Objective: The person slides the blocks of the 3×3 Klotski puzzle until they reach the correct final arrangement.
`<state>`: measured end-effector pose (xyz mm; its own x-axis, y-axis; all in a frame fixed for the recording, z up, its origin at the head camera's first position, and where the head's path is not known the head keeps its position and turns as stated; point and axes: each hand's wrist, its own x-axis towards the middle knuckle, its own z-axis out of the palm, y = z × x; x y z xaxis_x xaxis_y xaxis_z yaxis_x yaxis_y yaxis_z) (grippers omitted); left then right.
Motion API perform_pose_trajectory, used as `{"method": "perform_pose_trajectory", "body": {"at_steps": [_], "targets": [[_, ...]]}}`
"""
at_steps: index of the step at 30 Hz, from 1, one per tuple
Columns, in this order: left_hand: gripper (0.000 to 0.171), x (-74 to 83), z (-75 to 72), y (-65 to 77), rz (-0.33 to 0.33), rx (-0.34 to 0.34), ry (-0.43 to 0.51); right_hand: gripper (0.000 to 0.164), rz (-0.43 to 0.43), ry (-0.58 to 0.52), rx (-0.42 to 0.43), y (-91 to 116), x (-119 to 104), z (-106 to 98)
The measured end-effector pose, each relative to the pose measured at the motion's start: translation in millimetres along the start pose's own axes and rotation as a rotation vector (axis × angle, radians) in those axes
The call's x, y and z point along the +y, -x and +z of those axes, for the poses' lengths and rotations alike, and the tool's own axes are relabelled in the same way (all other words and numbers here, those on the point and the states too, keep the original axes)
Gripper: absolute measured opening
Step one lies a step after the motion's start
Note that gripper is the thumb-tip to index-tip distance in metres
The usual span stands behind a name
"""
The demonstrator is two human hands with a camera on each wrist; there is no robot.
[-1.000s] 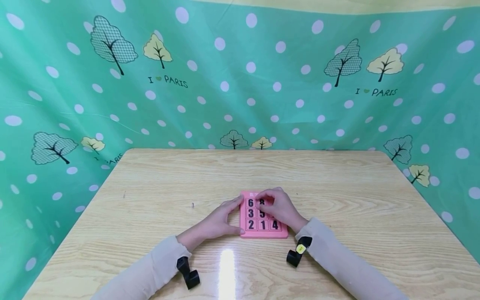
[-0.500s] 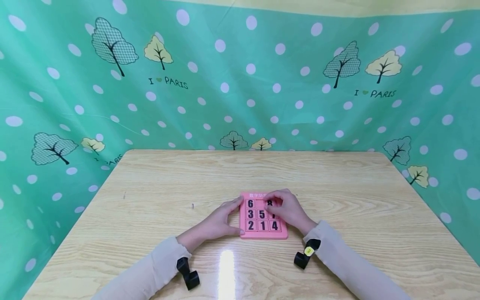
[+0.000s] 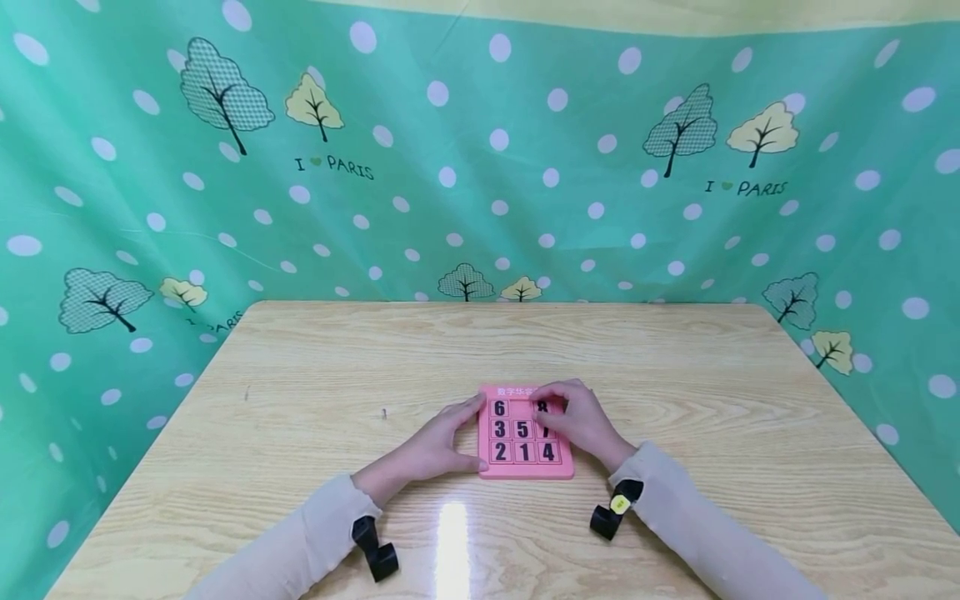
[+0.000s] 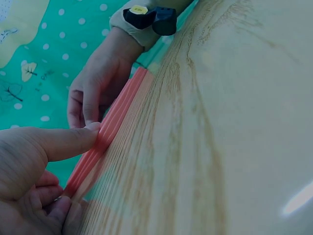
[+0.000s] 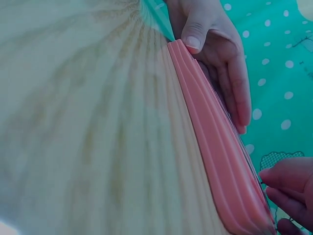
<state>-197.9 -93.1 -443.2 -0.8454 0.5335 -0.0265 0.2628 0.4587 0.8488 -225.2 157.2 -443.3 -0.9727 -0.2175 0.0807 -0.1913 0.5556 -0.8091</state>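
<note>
Your left hand (image 3: 430,448) grips the pink board (image 3: 525,472), likely steadying it; your right hand (image 3: 583,423) touches tile 8 (image 3: 543,407), pinching unclear.

At lower centre, the puzzle board (image 3: 525,472) is showing smooth plastic; around it, the wood-grained tabletop (image 3: 330,358) is gleaming glossily; across the top, the cloth backdrop (image 3: 450,125) is creasing softly.

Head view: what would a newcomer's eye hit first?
Probably the green polka-dot cloth with tree prints, filling the background behind the wooden table. Next, the pink number puzzle near the table's middle, with a gap in its top row between 6 and 8. Then the hands: left hand gripping its left side, right hand at the partly covered 8.
</note>
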Motion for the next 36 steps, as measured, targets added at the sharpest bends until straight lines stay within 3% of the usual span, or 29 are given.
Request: {"method": "perform_pose_trajectory", "body": {"at_steps": [6, 21, 36], "targets": [[0.095, -1.0, -0.3, 0.5, 0.002, 0.001, 0.001, 0.026, 0.011, -0.038, -0.001, 1.2, -10.0, 6.1], [0.095, -1.8, -1.9, 1.0, 0.019, -0.002, -0.020, 0.027, -0.038, -0.002, -0.043, -7.4, -33.0, 30.3], [0.095, -2.1, -2.4, 0.1, 0.036, -0.008, -0.011, 0.026, -0.100, 0.030, -0.061, -13.6, -35.9, 39.3]]}}
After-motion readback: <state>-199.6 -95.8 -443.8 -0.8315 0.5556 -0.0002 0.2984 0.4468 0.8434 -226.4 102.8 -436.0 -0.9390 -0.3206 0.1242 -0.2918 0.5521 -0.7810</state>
